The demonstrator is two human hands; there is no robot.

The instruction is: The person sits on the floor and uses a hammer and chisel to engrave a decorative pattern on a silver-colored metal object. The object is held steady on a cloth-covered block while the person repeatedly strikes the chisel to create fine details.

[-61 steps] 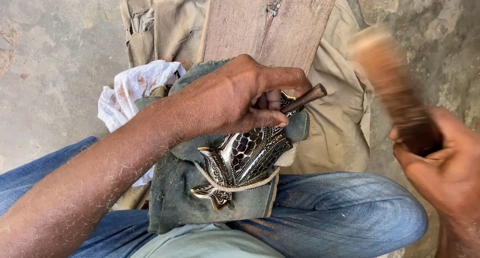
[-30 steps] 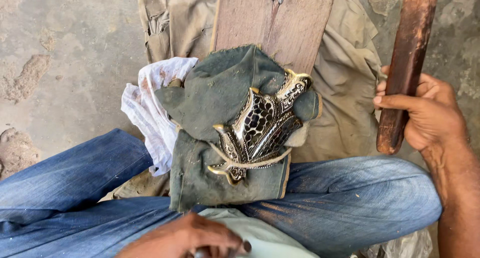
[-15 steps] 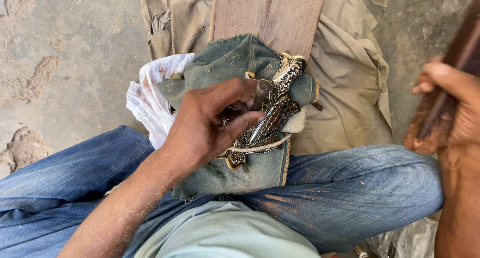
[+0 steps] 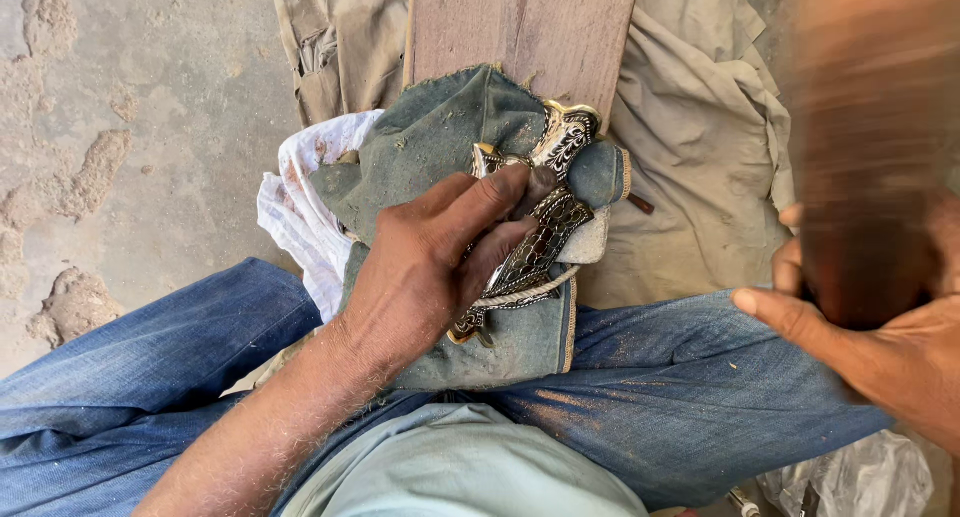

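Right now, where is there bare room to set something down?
Free: the concrete floor left of the white rag. Crowded: the lap, where the left hand presses the ornate metal piece on green cloth.

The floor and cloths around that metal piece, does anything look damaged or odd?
Yes. The concrete floor is pitted and crumbling at left. The green cloth under the metal piece has frayed edges, and pale dust speckles the jeans.
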